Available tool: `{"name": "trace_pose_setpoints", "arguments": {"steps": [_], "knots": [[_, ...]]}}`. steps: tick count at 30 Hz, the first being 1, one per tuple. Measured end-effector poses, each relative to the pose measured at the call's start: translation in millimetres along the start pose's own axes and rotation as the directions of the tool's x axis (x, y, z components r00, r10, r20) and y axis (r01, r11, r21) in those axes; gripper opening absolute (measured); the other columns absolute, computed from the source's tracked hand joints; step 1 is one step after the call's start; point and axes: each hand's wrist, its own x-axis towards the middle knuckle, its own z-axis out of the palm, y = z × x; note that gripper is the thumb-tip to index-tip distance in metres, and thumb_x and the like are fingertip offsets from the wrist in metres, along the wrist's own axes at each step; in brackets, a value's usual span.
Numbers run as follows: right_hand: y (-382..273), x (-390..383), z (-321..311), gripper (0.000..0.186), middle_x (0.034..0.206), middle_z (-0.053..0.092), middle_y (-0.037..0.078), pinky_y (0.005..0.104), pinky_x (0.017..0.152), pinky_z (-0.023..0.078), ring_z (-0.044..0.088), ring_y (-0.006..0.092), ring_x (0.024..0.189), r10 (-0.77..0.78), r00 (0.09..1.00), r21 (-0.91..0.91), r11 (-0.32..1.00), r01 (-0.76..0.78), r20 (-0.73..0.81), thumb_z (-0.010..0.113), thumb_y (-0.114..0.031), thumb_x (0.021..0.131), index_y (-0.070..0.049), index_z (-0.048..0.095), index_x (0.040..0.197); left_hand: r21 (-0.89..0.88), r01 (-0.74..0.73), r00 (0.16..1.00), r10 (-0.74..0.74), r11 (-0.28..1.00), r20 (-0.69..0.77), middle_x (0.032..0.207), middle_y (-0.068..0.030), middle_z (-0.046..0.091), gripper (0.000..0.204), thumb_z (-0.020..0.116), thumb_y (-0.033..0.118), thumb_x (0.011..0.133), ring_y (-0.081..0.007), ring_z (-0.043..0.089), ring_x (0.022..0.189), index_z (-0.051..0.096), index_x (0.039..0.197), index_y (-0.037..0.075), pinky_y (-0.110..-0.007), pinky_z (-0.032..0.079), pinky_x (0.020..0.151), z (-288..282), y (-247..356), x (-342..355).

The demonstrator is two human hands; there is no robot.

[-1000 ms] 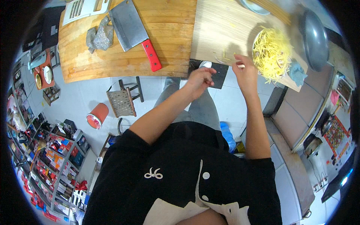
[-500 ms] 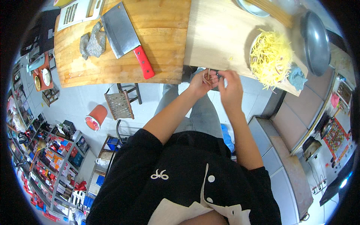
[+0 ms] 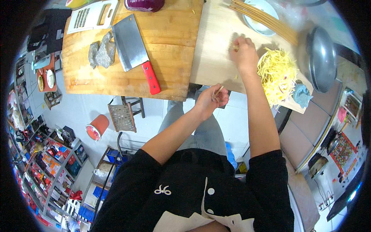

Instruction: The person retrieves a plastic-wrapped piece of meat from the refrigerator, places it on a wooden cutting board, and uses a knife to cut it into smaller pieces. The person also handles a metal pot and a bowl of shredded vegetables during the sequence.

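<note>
Just off the table's front edge, my left hand [image 3: 210, 102] is cupped, palm up, around thin pale shreds [image 3: 218, 91] that poke out between its fingers. My right hand [image 3: 244, 56] is over the pale board [image 3: 216, 58], fingers curled together near its surface. A small yellowish bit shows by those fingertips, too small to name. Right of that hand, a heap of yellow shreds [image 3: 276, 73] fills a bowl whose rim is mostly hidden. On the wooden cutting board [image 3: 174, 46] at left lies a cleaver [image 3: 133, 46] with a red handle.
A crumpled silvery mesh cloth [image 3: 102, 52], a white slicer [image 3: 92, 17] and a purple onion [image 3: 145, 4] share the cutting board. Chopsticks [image 3: 270, 19] cross a pale bowl [image 3: 261, 29] at back right, near a dark pan [image 3: 322, 58] and a blue cloth [image 3: 302, 96].
My right hand has left my left hand and moved forward onto the pale board. The left hand stays by the table edge with the shreds. The view has shifted, showing the onion.
</note>
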Motion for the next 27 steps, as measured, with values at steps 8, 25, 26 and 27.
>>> {"name": "trace_pose_setpoints", "arguments": {"steps": [8,25,26,27], "knots": [[0.3,-4.6,-8.0,0.017,0.076,0.061,0.017,0.0410,0.065,0.051,0.062,0.0336,0.073,0.082,0.986,0.017,0.996,-0.085,0.144,0.063,-0.011,0.067,-0.002,0.057,0.080,-0.073,0.015,1.000,-0.015,0.997,-0.007,0.080,-0.0049,0.058,0.028,0.042,0.030,0.092,-0.0164,0.056,0.078,0.057,0.089,0.006,-0.031,0.044,0.077,-2.9,-1.6,-11.5],[-4.1,-10.8,0.9,0.025,0.083,0.062,0.021,0.0410,0.072,0.051,0.062,0.0338,0.078,0.141,0.987,-0.037,0.990,-0.138,0.075,0.066,-0.019,0.068,0.001,0.061,0.081,-0.079,-0.151,0.985,0.156,0.985,0.068,0.079,-0.0051,0.058,0.026,0.040,0.024,0.093,-0.0182,0.056,0.080,0.057,0.090,0.005,-0.031,0.046,0.078,2.4,19.3,-19.6],[-7.8,-10.0,1.5,0.024,0.082,0.062,0.020,0.0411,0.071,0.051,0.062,0.0340,0.077,0.120,0.992,-0.017,0.993,-0.119,0.043,0.066,-0.019,0.068,0.001,0.061,0.081,-0.130,-0.138,0.990,0.139,0.982,-0.002,0.079,-0.0050,0.058,0.025,0.040,0.024,0.093,-0.0178,0.057,0.079,0.057,0.090,0.006,-0.031,0.046,0.077,2.3,21.6,-22.6],[-9.4,-9.1,1.7,0.024,0.081,0.062,0.020,0.0412,0.070,0.051,0.062,0.0342,0.076,0.161,0.986,-0.053,0.986,-0.159,0.050,0.066,-0.018,0.067,0.001,0.061,0.081,-0.132,-0.170,0.985,0.168,0.977,-0.023,0.079,-0.0048,0.058,0.025,0.041,0.024,0.093,-0.0174,0.057,0.079,0.057,0.089,0.006,-0.030,0.046,0.076,1.4,24.8,-25.1]]}}
